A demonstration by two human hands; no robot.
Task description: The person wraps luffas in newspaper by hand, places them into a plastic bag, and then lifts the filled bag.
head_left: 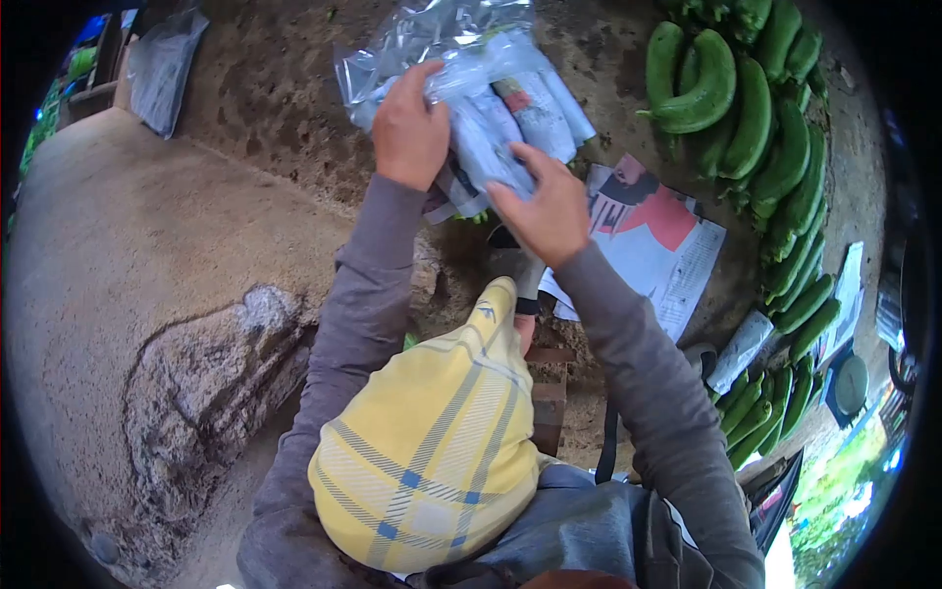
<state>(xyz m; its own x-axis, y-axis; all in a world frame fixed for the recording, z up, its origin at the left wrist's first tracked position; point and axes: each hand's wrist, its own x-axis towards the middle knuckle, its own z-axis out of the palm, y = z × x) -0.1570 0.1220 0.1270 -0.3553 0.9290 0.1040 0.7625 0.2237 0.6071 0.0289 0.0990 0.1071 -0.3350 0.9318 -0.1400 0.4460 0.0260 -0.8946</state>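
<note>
Several newspaper-wrapped rolls lie side by side inside a clear plastic bag at the top middle. My left hand is on the bag's left part, its fingers curled over the plastic. Lower on the right, my right hand grips the near end of one wrapped roll between thumb and fingers. What is inside the wrappings is hidden. Just right of my right hand, loose newspaper sheets lie spread out.
Green cucumber-like vegetables are laid along the right side, with a wrapped roll among them. A round dial is at the far right. Another plastic bag lies upper left, beside a rough raised ledge.
</note>
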